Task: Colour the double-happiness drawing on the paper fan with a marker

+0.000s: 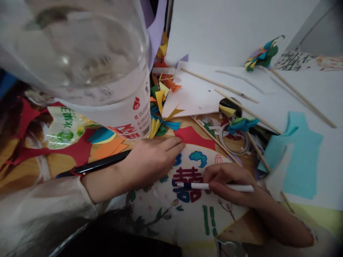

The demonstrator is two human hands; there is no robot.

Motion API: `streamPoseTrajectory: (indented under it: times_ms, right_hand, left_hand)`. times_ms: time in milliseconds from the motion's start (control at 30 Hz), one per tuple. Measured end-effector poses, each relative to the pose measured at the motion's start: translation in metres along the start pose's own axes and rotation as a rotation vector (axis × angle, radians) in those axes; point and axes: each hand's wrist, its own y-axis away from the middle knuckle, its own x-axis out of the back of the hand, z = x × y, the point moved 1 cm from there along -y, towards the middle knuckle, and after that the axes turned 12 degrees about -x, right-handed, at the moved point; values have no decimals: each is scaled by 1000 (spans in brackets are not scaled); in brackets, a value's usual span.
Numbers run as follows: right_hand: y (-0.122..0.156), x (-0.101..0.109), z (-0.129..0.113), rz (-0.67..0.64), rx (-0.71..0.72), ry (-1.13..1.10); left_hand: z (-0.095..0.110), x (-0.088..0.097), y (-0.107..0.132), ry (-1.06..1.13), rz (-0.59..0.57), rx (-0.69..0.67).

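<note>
My left hand (pixel 150 159) lies flat on a white paper drawing (pixel 187 210), fingers stretched out toward a red paper piece (pixel 194 137). My right hand (pixel 227 182) is closed around a white pen (pixel 214 186) with a dark tip. The tip rests on large red and blue painted characters (pixel 187 184) on the drawing. A blue cloud shape (pixel 198 157) is painted just above them. A black-handled tool (pixel 96 165) lies under my left wrist.
A big clear plastic bottle (pixel 88 67) looms at the upper left. Coloured paper scraps (pixel 162 103), wooden sticks (pixel 235 105), a tape roll (pixel 234 139), a paper pinwheel (pixel 262 53), a light blue paper (pixel 302 157) and white sheets (pixel 198 92) cover the table.
</note>
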Motion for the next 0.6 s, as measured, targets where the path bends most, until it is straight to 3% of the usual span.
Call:
streamPoseTrajectory:
  times_ms: [600]
  right_hand:
    - [1,0,0,17,-11,24]
  left_hand:
    - [-22,-1,4,-6,34,64]
